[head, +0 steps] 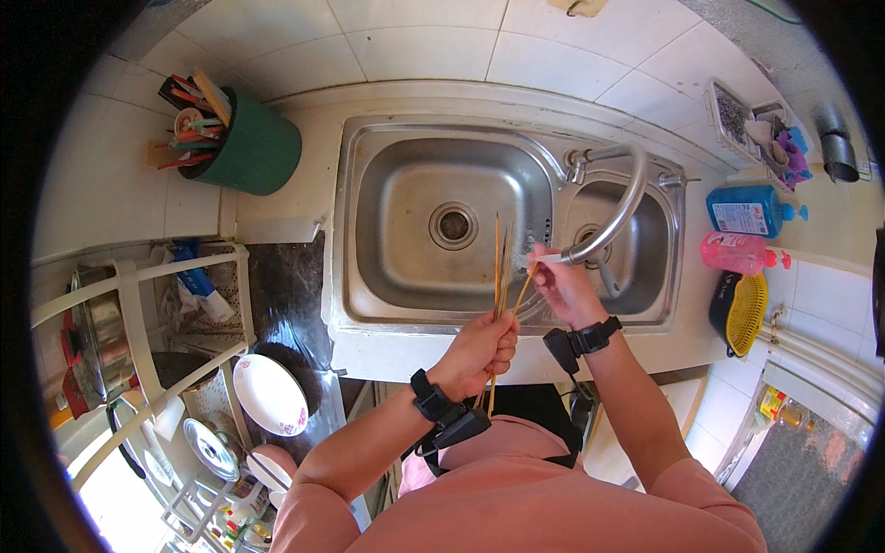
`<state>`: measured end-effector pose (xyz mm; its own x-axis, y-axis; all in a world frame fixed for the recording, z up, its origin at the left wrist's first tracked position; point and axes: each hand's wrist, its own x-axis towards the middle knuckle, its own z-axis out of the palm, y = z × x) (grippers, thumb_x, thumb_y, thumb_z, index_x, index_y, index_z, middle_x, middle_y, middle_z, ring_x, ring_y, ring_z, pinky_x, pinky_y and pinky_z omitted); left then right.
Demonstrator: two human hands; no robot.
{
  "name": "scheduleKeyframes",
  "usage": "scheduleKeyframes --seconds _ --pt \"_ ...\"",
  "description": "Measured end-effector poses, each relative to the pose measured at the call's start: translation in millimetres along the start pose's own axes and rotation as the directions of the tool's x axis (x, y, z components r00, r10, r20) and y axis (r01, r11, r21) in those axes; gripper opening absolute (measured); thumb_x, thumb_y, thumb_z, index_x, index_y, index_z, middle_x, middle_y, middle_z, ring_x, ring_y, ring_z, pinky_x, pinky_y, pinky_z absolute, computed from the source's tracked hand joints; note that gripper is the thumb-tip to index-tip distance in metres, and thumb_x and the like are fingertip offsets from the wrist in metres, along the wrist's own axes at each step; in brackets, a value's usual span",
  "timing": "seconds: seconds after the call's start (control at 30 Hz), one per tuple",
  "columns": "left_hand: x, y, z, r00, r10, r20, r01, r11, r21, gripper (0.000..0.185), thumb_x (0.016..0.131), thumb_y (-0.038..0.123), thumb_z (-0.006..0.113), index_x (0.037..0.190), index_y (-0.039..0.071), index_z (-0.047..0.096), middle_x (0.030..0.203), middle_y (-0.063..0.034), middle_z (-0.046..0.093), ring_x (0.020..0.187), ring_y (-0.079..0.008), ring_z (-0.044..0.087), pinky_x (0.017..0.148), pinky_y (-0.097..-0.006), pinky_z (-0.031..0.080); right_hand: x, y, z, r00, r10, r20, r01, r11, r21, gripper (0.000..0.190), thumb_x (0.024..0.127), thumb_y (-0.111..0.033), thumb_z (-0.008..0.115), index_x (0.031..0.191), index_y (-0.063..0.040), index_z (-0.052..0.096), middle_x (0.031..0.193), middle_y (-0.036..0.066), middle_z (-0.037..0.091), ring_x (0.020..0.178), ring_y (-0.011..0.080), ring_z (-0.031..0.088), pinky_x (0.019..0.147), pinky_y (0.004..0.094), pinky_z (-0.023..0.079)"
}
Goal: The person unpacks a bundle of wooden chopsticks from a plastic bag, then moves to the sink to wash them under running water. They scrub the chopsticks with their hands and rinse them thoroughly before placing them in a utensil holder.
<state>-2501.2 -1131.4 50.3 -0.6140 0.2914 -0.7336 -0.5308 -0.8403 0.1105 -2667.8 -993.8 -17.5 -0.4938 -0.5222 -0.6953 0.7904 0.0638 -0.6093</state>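
My left hand (477, 356) is closed around a bundle of thin sticks (499, 276), apparently chopsticks, at the front edge of the large sink basin (408, 276). Their upper ends fan out over the basin and their lower ends show below my fist. One stick (526, 287) leans away from the others, and my right hand (567, 290) pinches its upper part. This hand is beside the tip of the curved metal faucet (632, 200), whose white outlet (550, 258) points left. Water splashes around my right fingertips.
At the back left stands a green bin (259, 148) full of utensils. A blue pump bottle (743, 211), a pink pump bottle (733, 251) and a yellow basket (750, 314) line the right side. A white plate (269, 394) and a rack (242, 297) are at left.
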Motion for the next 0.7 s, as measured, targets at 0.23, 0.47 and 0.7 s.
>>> scheduleKeyframes --seconds 0.23,0.47,0.7 --pt "-6.2 -2.0 -1.4 0.998 -0.022 -0.051 0.023 1.000 0.014 0.038 0.110 0.040 0.042 0.126 0.009 0.058 0.073 0.0069 0.034 0.058 -0.0043 0.027 0.049 -0.0214 0.023 -4.0 -7.6 3.8 0.945 -0.247 -0.215 0.193 0.950 -0.245 0.020 0.098 -0.023 0.068 0.108 -0.007 0.068 0.084 -0.003 0.064 0.069 0.0047 0.053 0.060 0.0232 0.043" --pt "-0.1 -2.9 6.7 0.987 0.088 -0.134 -0.069 0.988 0.139 0.041 0.109 0.038 0.046 0.136 0.010 0.058 0.078 0.0064 0.037 0.064 -0.0047 0.033 0.052 -0.0199 0.027 -18.1 -3.5 30.7 0.913 -0.389 -0.118 0.308 0.852 -0.424 0.023 0.093 -0.024 0.075 0.099 -0.004 0.068 0.081 -0.004 0.062 0.069 0.0023 0.051 0.058 0.0220 0.040" --pt "6.0 -9.5 3.3 0.972 0.157 -0.172 -0.128 0.978 0.167 0.030 0.106 0.029 0.055 0.127 0.009 0.064 0.080 0.0056 0.045 0.061 -0.0037 0.038 0.050 -0.0195 0.028 -14.8 -0.3 40.4 0.968 -0.244 -0.054 0.222 0.939 -0.262 0.024 0.092 -0.022 0.077 0.101 -0.002 0.066 0.081 0.001 0.068 0.061 0.0043 0.052 0.052 0.0201 0.038"
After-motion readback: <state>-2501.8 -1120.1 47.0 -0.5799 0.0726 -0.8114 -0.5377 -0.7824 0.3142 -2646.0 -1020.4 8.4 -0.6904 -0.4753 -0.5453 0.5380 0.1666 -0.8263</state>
